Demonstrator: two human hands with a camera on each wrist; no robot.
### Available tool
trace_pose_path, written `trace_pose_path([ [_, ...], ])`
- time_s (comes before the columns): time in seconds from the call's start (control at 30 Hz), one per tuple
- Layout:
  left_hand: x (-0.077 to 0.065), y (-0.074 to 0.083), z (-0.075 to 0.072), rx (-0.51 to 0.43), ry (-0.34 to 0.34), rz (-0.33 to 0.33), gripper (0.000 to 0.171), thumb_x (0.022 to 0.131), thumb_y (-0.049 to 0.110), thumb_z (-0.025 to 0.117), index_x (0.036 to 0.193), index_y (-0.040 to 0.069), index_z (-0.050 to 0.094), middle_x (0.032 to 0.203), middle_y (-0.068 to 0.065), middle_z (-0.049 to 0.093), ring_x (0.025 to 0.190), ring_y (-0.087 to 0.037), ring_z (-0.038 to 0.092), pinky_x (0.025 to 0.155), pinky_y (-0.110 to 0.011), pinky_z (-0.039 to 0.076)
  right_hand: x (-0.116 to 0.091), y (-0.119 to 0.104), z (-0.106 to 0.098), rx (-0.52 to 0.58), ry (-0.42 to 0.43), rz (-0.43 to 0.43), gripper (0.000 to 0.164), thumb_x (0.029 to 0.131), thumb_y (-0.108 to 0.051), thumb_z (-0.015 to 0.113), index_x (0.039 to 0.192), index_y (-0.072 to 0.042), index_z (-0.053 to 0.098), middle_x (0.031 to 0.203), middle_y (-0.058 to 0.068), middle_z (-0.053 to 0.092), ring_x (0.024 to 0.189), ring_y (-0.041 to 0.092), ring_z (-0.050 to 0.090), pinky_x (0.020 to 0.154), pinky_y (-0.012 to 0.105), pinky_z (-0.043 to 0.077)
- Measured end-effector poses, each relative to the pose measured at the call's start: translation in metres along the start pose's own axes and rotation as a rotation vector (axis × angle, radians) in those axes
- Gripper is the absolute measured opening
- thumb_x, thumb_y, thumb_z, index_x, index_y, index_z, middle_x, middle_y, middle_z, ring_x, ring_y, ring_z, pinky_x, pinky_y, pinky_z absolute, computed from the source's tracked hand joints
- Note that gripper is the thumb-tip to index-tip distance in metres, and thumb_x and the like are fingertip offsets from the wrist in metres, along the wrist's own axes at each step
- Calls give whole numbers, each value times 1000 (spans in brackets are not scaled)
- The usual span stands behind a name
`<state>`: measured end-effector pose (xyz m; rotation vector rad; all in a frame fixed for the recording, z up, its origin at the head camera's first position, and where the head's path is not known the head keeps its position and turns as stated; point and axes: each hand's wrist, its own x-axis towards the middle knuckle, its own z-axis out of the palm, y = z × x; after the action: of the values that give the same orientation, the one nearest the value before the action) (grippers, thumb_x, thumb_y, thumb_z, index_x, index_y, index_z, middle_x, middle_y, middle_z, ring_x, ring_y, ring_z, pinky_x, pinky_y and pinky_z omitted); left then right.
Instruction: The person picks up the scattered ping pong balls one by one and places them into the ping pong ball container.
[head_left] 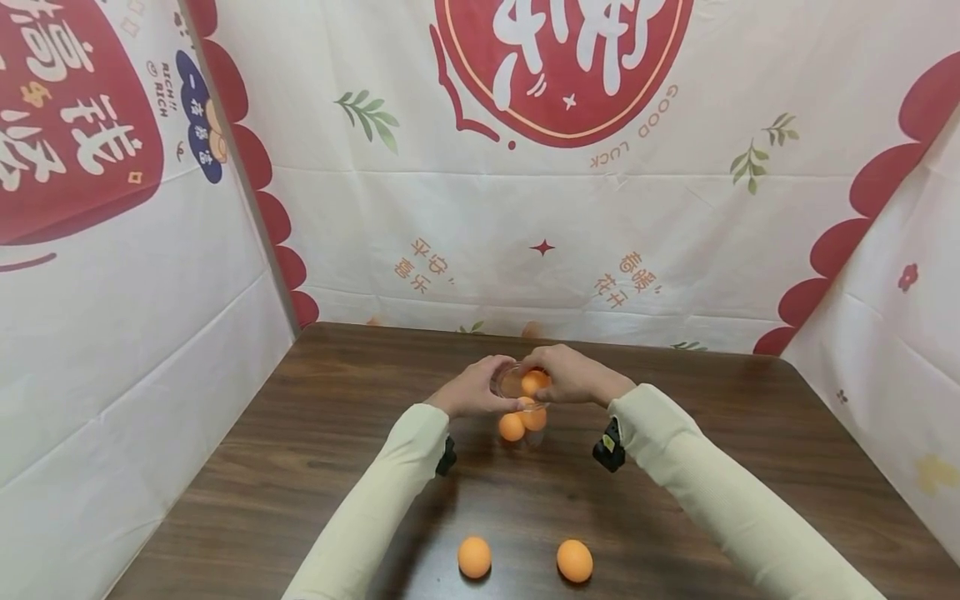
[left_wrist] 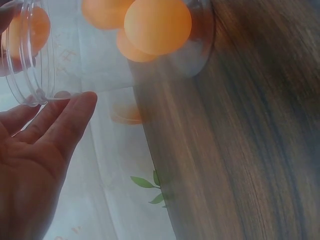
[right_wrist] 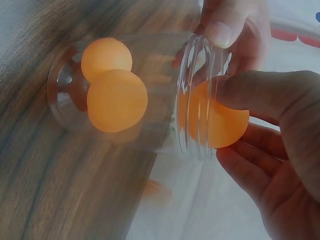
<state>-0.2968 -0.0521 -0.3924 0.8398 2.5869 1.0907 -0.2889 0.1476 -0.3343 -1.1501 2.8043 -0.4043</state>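
Observation:
A clear jar (right_wrist: 160,85) with a threaded neck stands on the table, several orange ping-pong balls (right_wrist: 117,100) lying at its bottom. My left hand (head_left: 476,387) grips the neck of the jar, fingers on one side and thumb on the other, as the left wrist view shows in part. At the mouth, my right hand (head_left: 573,375) pinches another orange ball (right_wrist: 225,120) between thumb and fingers. In the right wrist view that ball sits partly within the threaded rim.
Two loose orange balls, a left one (head_left: 474,557) and a right one (head_left: 574,561), lie on the dark wooden table (head_left: 300,475) near its front. A white printed cloth (head_left: 570,208) hangs behind the table and along both sides.

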Motion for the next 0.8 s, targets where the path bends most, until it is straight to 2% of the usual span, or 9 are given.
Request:
trace_pose_path([
  [0.3, 0, 0, 1, -19, 10, 3, 70, 83, 33, 72, 139, 7, 40, 129, -11, 52, 99, -17, 57, 86, -30, 51, -2, 1, 0, 17, -4, -18, 34, 80, -8, 72, 113, -3, 67, 107, 9, 66, 92, 22, 60, 80, 38, 52],
  [0.57, 1, -2, 2, -31, 10, 18, 69, 83, 31, 73, 139, 6, 41, 127, -8, 53, 92, -12, 59, 85, -28, 51, -4, 0, -1, 1, -8, 1, 37, 79, -9, 74, 115, -3, 67, 108, 10, 66, 91, 24, 61, 77, 37, 52],
  [0.8, 0, -4, 2, -27, 18, 40, 68, 83, 30, 73, 138, 6, 42, 122, -9, 53, 91, -14, 60, 85, -30, 51, -6, 1, -5, 12, -13, 9, 39, 77, -10, 77, 114, -4, 67, 109, 9, 66, 93, 25, 62, 79, 37, 52],
])
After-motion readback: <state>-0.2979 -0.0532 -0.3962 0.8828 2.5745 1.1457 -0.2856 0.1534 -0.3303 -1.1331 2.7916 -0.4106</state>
